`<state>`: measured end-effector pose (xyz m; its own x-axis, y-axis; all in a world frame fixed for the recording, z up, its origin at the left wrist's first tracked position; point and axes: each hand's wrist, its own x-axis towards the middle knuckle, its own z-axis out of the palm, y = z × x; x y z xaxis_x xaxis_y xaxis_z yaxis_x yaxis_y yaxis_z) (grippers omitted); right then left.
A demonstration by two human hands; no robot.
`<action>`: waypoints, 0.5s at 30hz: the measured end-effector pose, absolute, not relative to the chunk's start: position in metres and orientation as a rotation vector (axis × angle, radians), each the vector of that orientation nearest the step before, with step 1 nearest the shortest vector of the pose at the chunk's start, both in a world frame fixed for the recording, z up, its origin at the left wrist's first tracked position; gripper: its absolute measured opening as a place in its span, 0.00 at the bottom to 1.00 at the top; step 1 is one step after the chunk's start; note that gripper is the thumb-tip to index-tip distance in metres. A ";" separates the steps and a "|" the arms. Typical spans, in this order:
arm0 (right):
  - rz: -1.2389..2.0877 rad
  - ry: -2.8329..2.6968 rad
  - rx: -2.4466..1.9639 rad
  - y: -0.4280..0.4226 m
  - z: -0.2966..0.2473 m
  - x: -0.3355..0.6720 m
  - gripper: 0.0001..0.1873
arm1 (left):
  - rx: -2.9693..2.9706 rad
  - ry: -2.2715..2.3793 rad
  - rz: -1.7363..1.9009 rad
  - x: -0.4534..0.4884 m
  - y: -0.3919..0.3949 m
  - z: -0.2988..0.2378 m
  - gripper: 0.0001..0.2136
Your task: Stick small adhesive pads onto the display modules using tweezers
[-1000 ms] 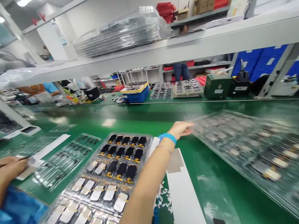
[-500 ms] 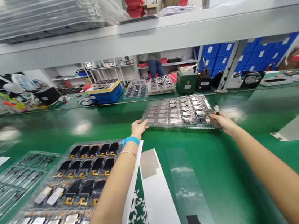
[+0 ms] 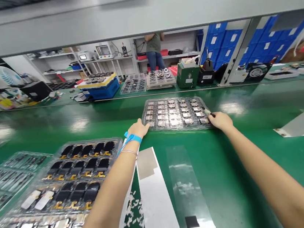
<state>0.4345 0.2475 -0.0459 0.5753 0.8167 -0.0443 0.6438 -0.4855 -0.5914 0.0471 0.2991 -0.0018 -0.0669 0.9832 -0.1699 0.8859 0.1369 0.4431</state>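
At the far side of the green bench lies a clear plastic tray (image 3: 167,126) with rows of small silvery parts in its pockets. My left hand (image 3: 139,128) is closed on the tray's near left corner, thumb on the rim. Opposite it, my right hand (image 3: 221,121) is closed at the near right corner. A slim black-and-white tool (image 3: 208,113) sticks out of the right hand over the tray; its kind is unclear. Beside my left forearm is another clear tray (image 3: 49,178), holding several black screens with gold flex cables and several pale-backed parts.
White strips (image 3: 154,198) and a transparent film strip (image 3: 188,187) lie on the bench, near scattered small white bits (image 3: 134,208). More trays (image 3: 12,175) are at left. A shelf beam (image 3: 140,15) crosses overhead, and a post (image 3: 302,119) stands right. A person (image 3: 154,50) stands behind.
The tray was tilted above the bench and has come down flat, shifting slightly left with both hands. My view has tipped lower, so less of the upper shelf shows.
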 end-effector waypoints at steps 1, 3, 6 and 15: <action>0.419 -1.169 -2.290 0.247 -0.047 0.434 0.16 | 1.818 2.020 0.289 0.049 0.298 0.000 0.17; 0.408 -1.167 -2.285 0.246 -0.047 0.434 0.16 | 1.855 2.056 0.263 0.053 0.295 0.003 0.17; 0.457 -1.136 -2.256 0.246 -0.047 0.437 0.15 | 1.884 2.088 0.265 0.055 0.294 0.008 0.17; 0.615 -0.991 -2.065 0.243 -0.053 0.431 0.16 | 1.863 2.104 0.438 0.050 0.288 0.013 0.17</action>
<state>0.4306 0.2430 -0.0526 0.5847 0.8054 -0.0972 0.4446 -0.4183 -0.7920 0.0500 0.2883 0.0133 -0.1166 0.9930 -0.0191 0.9027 0.1140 0.4148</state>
